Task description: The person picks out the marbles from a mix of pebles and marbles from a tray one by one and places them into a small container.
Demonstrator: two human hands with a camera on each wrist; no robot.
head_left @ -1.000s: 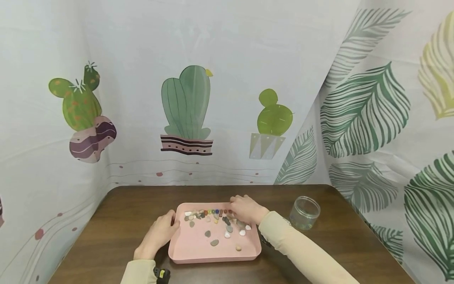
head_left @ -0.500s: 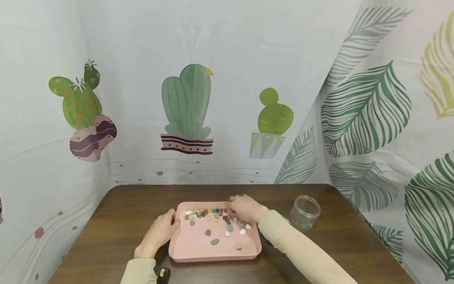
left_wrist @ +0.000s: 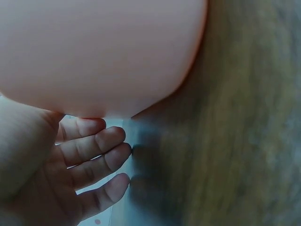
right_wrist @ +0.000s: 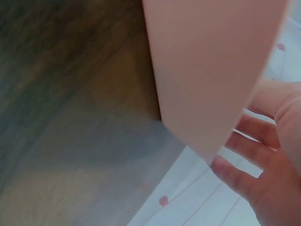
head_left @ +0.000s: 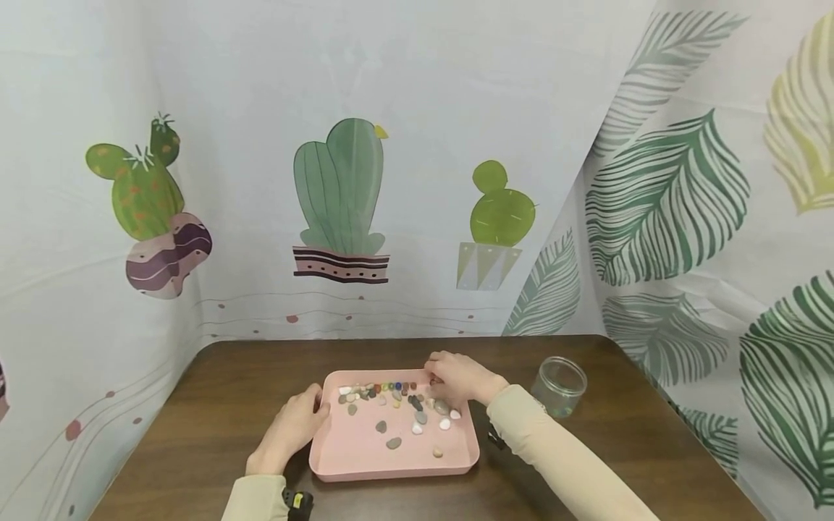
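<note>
A shallow pink tray point(head_left: 365, 467) lies on the table, with pebbles and a row of small coloured beads point(head_left: 394, 386) along its far side. At the tray's left rim is my left hand point(head_left: 296, 423), thumb over the edge and the other fingers outside the wall. In the left wrist view that wall hides the thumb. My right hand point(head_left: 459, 378) bends over the tray's far right corner, fingertips down by the right end of the bead row. I cannot tell whether those fingertips pinch anything. Its outer fingers point(right_wrist: 235, 176) show behind the corner in the right wrist view.
A clear round jar point(head_left: 559, 387) with a few coloured bits at its bottom stands right of the tray, near my right sleeve. Grey pebbles point(head_left: 394, 443) and white stones point(head_left: 417, 428) lie scattered in the tray. A printed cloth hangs behind the brown table point(head_left: 260, 369).
My right hand and forearm have shifted slightly to the right, uncovering more pebbles near the tray's right side. The left hand keeps its place at the left rim.
</note>
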